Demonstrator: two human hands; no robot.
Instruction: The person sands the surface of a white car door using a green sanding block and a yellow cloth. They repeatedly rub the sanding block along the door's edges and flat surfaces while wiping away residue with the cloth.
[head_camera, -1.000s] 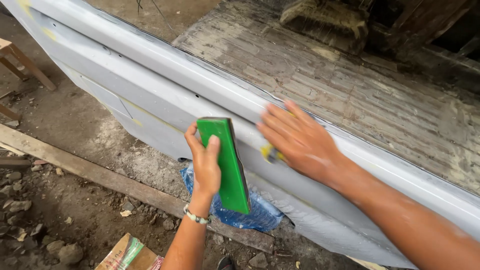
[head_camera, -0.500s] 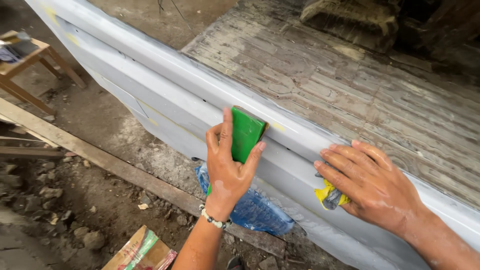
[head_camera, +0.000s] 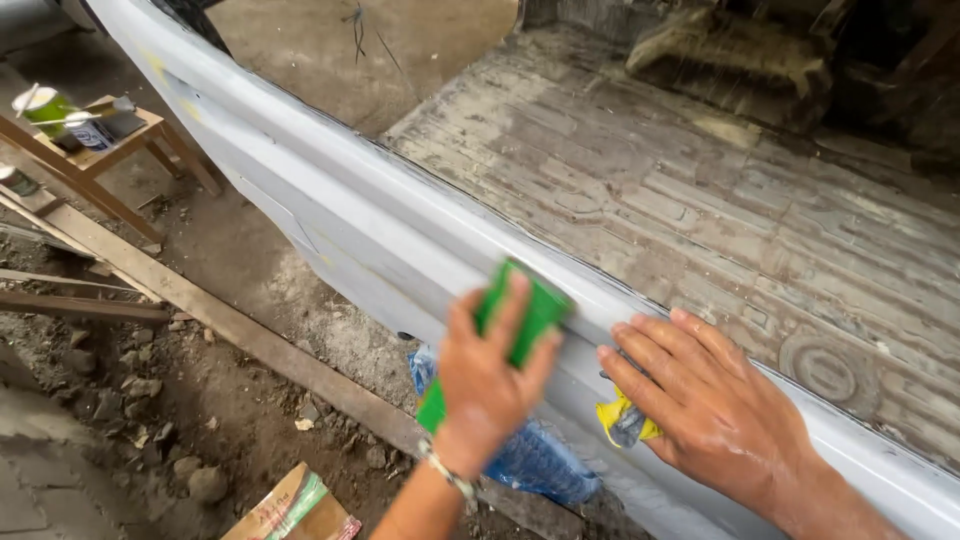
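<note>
While my left hand presses the green sanding block against the grey panel at lower centre, fingers clamped around it, my right hand lies beside it. Right fingers pin a yellow scrap flat to the panel.

Green sanding block pressed flat on grey panel; yellow pad crumpled against panel.
</note>
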